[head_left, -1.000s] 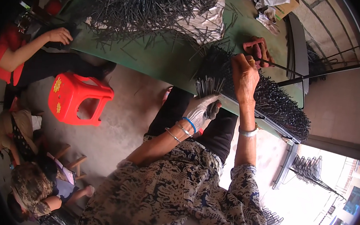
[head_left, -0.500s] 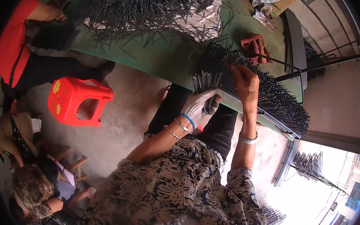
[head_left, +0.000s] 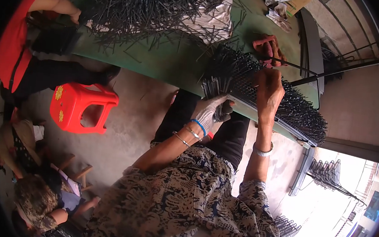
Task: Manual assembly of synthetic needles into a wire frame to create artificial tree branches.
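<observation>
My left hand (head_left: pixel 212 109), in a pale glove with dark fingertips, is closed round a bundle of thin dark rods (head_left: pixel 214 87) at the table's front edge. My right hand (head_left: pixel 269 91) is bare. Its fingers are pinched together above a long perforated tray (head_left: pixel 244 88), but what they hold, if anything, is too small to make out. Many dark rods (head_left: pixel 303 116) stand upright in the tray on both sides of that hand. Bare holes show between my two hands.
A heap of loose dark rods (head_left: pixel 158 4) lies on pale cloth (head_left: pixel 214 27) on the green table (head_left: pixel 152 60). A reddish cloth (head_left: pixel 268 49) is behind the tray. At left are a red stool (head_left: pixel 83 105) and a person in red (head_left: pixel 15 44); others sit lower left.
My right hand has moved right along the tray, uncovering holes. My left hand stays with its bundle. The person in red has reached further toward the heap.
</observation>
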The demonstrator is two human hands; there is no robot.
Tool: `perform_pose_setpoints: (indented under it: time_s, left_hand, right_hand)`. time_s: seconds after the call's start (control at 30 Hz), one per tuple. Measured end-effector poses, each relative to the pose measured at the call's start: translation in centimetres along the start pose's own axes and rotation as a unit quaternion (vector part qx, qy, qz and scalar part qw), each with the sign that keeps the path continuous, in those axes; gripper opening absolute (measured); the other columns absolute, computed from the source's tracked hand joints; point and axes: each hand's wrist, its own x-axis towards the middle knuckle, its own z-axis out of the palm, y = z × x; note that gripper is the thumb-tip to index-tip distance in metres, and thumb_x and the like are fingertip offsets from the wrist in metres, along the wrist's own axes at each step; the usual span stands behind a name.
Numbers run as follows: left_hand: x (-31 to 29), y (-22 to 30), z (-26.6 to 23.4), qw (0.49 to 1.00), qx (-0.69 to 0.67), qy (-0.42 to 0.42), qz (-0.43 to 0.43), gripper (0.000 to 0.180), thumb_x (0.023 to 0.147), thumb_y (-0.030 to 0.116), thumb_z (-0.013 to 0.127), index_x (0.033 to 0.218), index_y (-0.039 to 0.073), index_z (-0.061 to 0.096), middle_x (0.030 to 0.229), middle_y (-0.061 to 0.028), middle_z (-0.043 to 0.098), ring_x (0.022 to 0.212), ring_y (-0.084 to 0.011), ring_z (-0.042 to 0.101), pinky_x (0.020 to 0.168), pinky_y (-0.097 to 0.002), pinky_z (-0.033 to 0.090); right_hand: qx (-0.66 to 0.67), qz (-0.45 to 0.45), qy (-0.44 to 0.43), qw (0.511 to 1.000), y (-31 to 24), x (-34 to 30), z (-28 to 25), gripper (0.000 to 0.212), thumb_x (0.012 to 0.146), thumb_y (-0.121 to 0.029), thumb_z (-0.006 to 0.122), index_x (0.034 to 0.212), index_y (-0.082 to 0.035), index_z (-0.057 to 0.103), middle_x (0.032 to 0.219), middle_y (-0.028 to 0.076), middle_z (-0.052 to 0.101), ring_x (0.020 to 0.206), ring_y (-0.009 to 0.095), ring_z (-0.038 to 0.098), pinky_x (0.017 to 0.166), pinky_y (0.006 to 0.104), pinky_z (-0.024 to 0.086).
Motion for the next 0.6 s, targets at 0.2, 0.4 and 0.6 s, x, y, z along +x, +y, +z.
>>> perform_pose_setpoints:
  time_s: [0.2,0.4,0.6]
  left_hand:
    - [-0.2,-0.6,-0.1,0.999,-0.026,-0.032,-0.030,0.011,0.090,0.018,0.070,0.096,0.008,0.069,0.079,-0.0072,0.070,0.062,-0.0152,0.066,0.049,-0.0288,0.055]
    - [-1.4,0.3,0.7,0.999,-0.037,0.000,-0.009,0.010,0.088,0.015,0.073,0.092,0.007,0.070,0.073,-0.0058,0.068,0.055,-0.0128,0.062,0.044,-0.0259,0.049]
    - [-1.6,0.3,1.2,0.999,-0.031,0.001,-0.013,0.012,0.087,0.016,0.075,0.088,0.006,0.069,0.068,-0.0056,0.067,0.048,-0.0110,0.058,0.039,-0.0223,0.041]
  right_hand:
    - [-0.116,-0.058,0.125,0.984,2.0,1.8,2.2,0.006,0.094,-0.008,0.060,0.098,-0.003,0.058,0.073,0.007,0.062,0.062,0.012,0.058,0.059,0.0286,0.048]
    - [-0.159,-0.144,0.054,0.975,3.6,1.9,2.7,0.003,0.092,-0.005,0.061,0.093,-0.007,0.059,0.069,0.010,0.056,0.062,0.013,0.056,0.059,0.0301,0.046]
    - [-0.220,-0.172,0.040,0.959,1.5,2.5,2.5,0.007,0.088,-0.012,0.067,0.094,-0.009,0.066,0.080,0.013,0.062,0.071,0.031,0.062,0.063,0.0376,0.048]
